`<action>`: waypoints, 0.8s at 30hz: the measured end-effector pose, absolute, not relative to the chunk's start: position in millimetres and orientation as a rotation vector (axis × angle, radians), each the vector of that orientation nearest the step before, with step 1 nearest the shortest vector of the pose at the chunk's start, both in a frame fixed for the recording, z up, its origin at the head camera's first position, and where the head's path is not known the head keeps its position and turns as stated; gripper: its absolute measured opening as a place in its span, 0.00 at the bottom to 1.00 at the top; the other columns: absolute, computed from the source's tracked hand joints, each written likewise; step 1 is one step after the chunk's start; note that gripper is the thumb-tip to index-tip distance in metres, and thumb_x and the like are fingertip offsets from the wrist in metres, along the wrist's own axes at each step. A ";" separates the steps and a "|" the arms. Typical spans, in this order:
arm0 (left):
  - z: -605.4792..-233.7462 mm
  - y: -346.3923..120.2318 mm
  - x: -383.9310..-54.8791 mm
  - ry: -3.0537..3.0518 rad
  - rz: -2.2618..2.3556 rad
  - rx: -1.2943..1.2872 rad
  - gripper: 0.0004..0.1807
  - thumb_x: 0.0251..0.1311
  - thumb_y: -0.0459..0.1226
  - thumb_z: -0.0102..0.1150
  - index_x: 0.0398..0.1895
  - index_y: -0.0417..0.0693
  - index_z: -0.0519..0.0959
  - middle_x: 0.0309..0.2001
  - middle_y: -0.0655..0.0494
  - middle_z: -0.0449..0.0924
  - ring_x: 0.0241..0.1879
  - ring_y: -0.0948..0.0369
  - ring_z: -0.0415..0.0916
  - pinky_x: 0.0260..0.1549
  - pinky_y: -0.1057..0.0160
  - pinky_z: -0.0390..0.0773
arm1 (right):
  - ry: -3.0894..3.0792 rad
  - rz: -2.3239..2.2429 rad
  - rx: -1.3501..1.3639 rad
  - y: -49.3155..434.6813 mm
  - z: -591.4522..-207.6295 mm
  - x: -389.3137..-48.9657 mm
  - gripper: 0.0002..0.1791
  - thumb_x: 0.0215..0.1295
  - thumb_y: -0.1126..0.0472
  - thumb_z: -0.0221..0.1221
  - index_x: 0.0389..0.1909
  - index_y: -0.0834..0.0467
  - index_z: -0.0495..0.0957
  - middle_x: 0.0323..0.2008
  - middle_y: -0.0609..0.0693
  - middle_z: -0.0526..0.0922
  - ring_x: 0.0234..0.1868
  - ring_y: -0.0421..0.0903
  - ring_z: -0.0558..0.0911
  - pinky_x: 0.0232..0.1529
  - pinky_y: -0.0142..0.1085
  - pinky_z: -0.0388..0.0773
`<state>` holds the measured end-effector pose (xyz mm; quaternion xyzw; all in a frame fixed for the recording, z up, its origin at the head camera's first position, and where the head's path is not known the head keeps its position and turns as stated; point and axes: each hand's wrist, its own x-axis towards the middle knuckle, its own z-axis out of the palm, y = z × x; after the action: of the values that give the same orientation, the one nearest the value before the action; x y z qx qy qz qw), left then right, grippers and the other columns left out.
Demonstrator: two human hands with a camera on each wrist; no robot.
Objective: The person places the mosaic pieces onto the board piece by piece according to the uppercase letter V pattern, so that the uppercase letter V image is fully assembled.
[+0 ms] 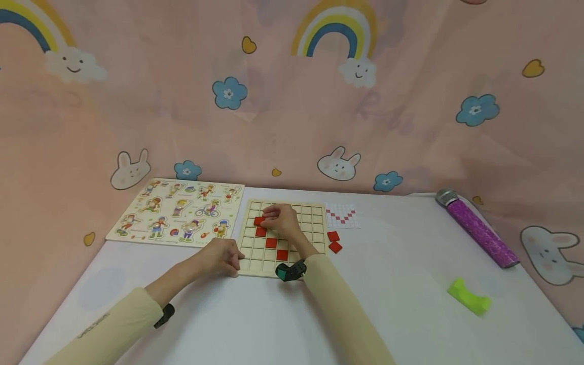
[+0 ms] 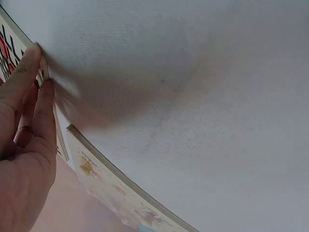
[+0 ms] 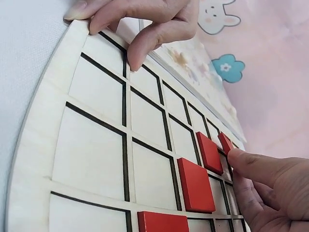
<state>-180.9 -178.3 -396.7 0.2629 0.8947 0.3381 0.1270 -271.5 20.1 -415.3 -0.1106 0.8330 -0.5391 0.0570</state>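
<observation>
A wooden grid board (image 1: 257,265) lies on the white table, several square red tiles (image 1: 282,255) forming a diagonal in its cells. At the board's near left corner, my left hand (image 1: 221,257) grips the edge between thumb and fingers; the left wrist view shows the thumb (image 2: 30,60) on that edge. Over the board's far left part, my right hand (image 1: 284,221) pinches a red tile (image 3: 225,143), slightly tilted, at a cell. The fingers partly hide this tile. Two loose red tiles (image 1: 335,247) lie just right of the board.
A pattern card (image 1: 336,215) with a red V of squares lies by the board's far right corner. On the left is a picture puzzle board (image 1: 173,238). Farther right are a purple glittery microphone (image 1: 481,231) and a lime-green curved piece (image 1: 469,297). A pink printed cloth hangs behind.
</observation>
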 end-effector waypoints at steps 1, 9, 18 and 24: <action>-396.4 -178.7 -180.5 2.606 0.986 0.766 0.07 0.44 0.26 0.72 0.20 0.44 0.83 0.34 0.57 0.78 0.44 0.55 0.79 0.47 0.61 0.77 | 2.535 -1.628 -0.347 19.1 -415.8 -272.0 0.15 0.54 0.71 0.67 0.44 0.68 0.81 0.41 0.59 0.85 0.41 0.51 0.85 0.40 0.35 0.82; -395.4 -180.4 -180.9 2.592 1.014 0.757 0.07 0.44 0.27 0.72 0.20 0.44 0.83 0.34 0.57 0.77 0.45 0.55 0.79 0.46 0.63 0.77 | 2.566 -1.591 -0.371 12.9 -413.6 -272.8 0.16 0.54 0.70 0.67 0.45 0.68 0.81 0.41 0.58 0.85 0.42 0.51 0.84 0.41 0.34 0.81; -397.2 -181.2 -179.9 2.582 1.033 0.769 0.06 0.45 0.26 0.71 0.21 0.42 0.83 0.34 0.55 0.78 0.45 0.54 0.79 0.47 0.63 0.77 | 2.535 -1.597 -0.369 6.5 -414.2 -271.7 0.16 0.55 0.71 0.66 0.45 0.68 0.80 0.41 0.59 0.85 0.41 0.51 0.84 0.41 0.34 0.81; -400.2 -181.3 -181.5 2.601 1.008 0.802 0.06 0.44 0.26 0.72 0.21 0.42 0.83 0.32 0.56 0.78 0.43 0.55 0.79 0.46 0.66 0.76 | 2.515 -1.614 -0.337 5.6 -415.7 -271.0 0.16 0.55 0.72 0.66 0.46 0.68 0.79 0.42 0.60 0.84 0.43 0.52 0.84 0.42 0.35 0.81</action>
<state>-181.5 -181.3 -400.2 0.2744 0.8897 0.3449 0.1193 -271.0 5.6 -415.7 -0.1119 0.8343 -0.5356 0.0672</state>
